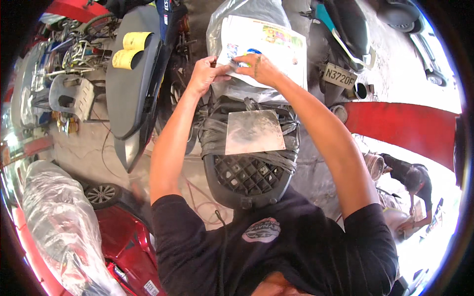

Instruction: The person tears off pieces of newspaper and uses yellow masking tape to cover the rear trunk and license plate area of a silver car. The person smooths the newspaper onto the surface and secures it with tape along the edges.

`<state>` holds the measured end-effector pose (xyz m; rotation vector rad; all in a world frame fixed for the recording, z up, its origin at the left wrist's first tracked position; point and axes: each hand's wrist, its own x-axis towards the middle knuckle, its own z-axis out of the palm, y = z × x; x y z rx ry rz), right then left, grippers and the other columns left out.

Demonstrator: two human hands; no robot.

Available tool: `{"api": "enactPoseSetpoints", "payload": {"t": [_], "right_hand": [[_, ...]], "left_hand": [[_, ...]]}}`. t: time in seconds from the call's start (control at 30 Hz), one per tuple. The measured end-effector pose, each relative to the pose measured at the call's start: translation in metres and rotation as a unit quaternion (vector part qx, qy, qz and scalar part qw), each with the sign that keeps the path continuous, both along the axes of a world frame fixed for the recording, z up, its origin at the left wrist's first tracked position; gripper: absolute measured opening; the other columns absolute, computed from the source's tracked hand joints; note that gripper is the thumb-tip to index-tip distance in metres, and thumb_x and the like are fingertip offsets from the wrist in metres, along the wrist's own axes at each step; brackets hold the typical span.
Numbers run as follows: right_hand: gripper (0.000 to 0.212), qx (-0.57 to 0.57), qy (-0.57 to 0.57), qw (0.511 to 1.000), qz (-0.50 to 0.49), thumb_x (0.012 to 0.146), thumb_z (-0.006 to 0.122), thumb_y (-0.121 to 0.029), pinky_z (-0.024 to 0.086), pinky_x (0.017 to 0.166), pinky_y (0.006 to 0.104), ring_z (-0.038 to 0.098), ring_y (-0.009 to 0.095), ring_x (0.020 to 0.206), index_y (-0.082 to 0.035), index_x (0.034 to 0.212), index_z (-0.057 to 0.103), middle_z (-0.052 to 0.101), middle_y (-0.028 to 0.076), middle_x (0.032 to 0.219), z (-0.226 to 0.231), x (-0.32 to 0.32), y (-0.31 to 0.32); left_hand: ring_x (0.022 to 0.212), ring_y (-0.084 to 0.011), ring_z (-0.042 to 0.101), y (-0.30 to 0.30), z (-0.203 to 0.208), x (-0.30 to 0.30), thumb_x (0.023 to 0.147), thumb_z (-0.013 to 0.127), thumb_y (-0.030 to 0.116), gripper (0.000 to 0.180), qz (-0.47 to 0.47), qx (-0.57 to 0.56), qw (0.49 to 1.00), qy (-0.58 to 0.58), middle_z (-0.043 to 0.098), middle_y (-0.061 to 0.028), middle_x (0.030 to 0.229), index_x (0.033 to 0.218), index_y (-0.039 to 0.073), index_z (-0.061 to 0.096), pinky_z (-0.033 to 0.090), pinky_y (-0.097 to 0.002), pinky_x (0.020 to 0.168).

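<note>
Ahead of me lie printed paper sheets (281, 49), spread over clear plastic wrapping (242, 10). My left hand (205, 76) is at the left edge of the paper, thumb and fingers drawn together. Over the paper, my right hand (259, 69) also has its fingertips pinched and points toward the left hand. Whatever small thing is between the fingertips is too small to make out. Closer to me, a worn, grey-smudged square sheet (255, 131) rests on a black part with a lattice grille (247, 175), which has black plastic strips wrapped around it.
To the left is a long grey motorcycle seat (131, 93) with yellow paper pieces (131, 49) on it. A grey plastic chair (71, 96), a plastic-covered shape (64, 212) and a red car (121, 237) stand farther left. On the right are a scooter (345, 34) and a crouching person (414, 180).
</note>
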<state>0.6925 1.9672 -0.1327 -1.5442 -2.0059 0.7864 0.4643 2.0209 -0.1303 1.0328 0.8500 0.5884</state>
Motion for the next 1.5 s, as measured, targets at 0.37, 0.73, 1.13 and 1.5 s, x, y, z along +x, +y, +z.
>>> {"api": "enactPoseSetpoints", "payload": {"t": [0.37,0.73,1.13,1.5], "right_hand": [[0.044,-0.058,0.052,0.997,0.009,0.095,0.069,-0.037,0.053,0.090,0.0427,0.068,0.036,0.098,-0.001,0.119,0.072,0.072,0.022,0.106,0.016,0.001,0.006],[0.029,-0.048,0.098,0.987,-0.118,0.098,0.065,-0.027,0.053,0.070,0.0420,0.069,0.029,0.075,0.000,0.099,0.074,0.072,0.018,0.083,0.026,0.020,0.017],[0.022,0.290,-0.023,0.939,-0.182,0.093,0.068,-0.018,0.050,0.065,0.0333,0.061,0.013,0.070,0.004,0.091,0.072,0.069,0.005,0.076,0.275,0.143,0.043],[0.013,0.268,0.016,0.958,-0.100,0.087,0.069,-0.009,0.053,0.071,0.0297,0.066,0.013,0.075,0.002,0.090,0.075,0.074,0.007,0.081,0.343,0.099,-0.015]], "left_hand": [[0.079,-0.0073,0.066,0.000,0.014,0.010,0.089,0.081,0.014,0.028,0.001,0.093,0.995,0.025,0.073,-0.0033,0.098,0.110,-0.002,0.072,0.055,-0.0239,0.072],[0.080,-0.0179,0.072,-0.001,0.006,0.000,0.090,0.073,0.008,0.028,0.031,0.030,0.996,0.076,0.074,-0.0119,0.101,0.114,-0.006,0.069,0.060,-0.0307,0.070],[0.072,-0.0280,0.073,0.002,-0.032,-0.040,0.084,0.074,0.008,0.038,0.040,-0.052,0.981,0.184,0.073,-0.0185,0.098,0.118,-0.006,0.062,0.063,-0.0395,0.060],[0.113,-0.0382,0.064,0.052,0.058,0.035,0.082,0.083,0.019,0.059,0.167,0.500,0.812,0.250,0.067,-0.0241,0.118,0.131,-0.003,0.059,0.050,-0.0447,0.096]]}}
